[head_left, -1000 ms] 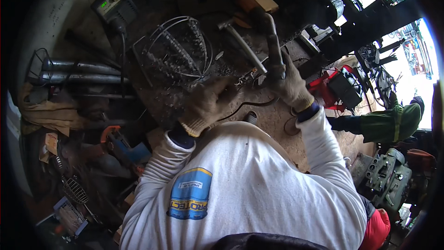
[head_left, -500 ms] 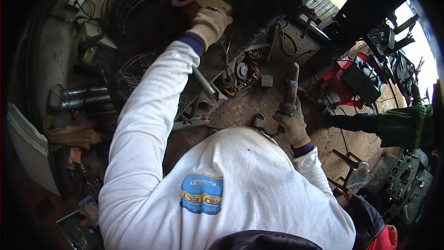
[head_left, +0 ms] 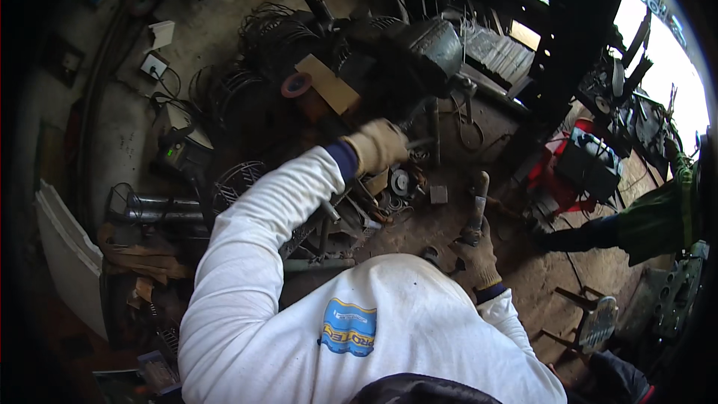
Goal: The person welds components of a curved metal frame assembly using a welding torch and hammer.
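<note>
Tan work gloves cover both of my hands. My left hand (head_left: 376, 147) is stretched out over the clutter at centre, back of the glove upward. Its fingers are bent down and blurred, so their grip is hidden. A short metal bar (head_left: 422, 144) lies at its fingertips; whether they touch it I cannot make out. Just beyond is a tan board (head_left: 329, 84) with a reddish round disc (head_left: 296, 84) at its left edge. Low on the right, my right hand (head_left: 479, 260) is closed round a dark cylindrical tool (head_left: 477, 208) with a rounded, paler end pointing away from me.
A small square metal block (head_left: 438, 194) and a round metal disc (head_left: 400, 182) lie on the floor ahead. Coiled wire fills the left side. A red object (head_left: 550, 172) and a person in a green garment (head_left: 658, 217) are at right, near a metal stool (head_left: 587, 322).
My left hand has come off the board and moved nearer and to the right, beside the metal bar. The right hand keeps its tool. The whole view has shifted, showing more of the far side.
</note>
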A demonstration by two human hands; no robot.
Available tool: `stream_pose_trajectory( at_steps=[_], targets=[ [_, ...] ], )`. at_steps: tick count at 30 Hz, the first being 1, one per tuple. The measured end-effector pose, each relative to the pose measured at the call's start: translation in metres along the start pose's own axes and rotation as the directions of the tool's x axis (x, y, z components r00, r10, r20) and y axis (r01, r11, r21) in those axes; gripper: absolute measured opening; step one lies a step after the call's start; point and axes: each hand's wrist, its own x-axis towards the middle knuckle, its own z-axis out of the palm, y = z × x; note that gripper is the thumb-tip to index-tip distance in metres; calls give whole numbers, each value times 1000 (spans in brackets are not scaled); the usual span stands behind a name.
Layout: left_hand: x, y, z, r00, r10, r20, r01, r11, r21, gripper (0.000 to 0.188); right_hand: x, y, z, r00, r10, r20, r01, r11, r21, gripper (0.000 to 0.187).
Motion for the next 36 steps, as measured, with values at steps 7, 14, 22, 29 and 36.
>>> stream_pose_trajectory(
  at_steps=[7, 14, 22, 29, 36],
  targets=[
    [-66, 53, -33, 394, -159, -905, -148, 961, -233, 19, 20, 22, -2, 989, -147, 9, 145, 982, 118, 98],
    [-164, -12, -4, 170, -984, -54, -983, -174, 65, 22, 12, 8, 16, 918, -318, 236, 143, 822, 552, 85],
    [-201, -18, 26, 116, -959, 257, -993, -102, 66, 29, -16, -18, 38, 781, -516, 353, 390, 844, 368, 88],
    [-236, -16, 43, 91, -979, 182, -987, -65, 147, 27, -33, -12, 82, 736, -571, 363, 565, 814, 136, 79],
    [-283, -4, 72, 75, -982, 174, -977, -38, 210, 20, -88, -32, 121, 762, -507, 402, 496, 857, 140, 77]
  ],
)
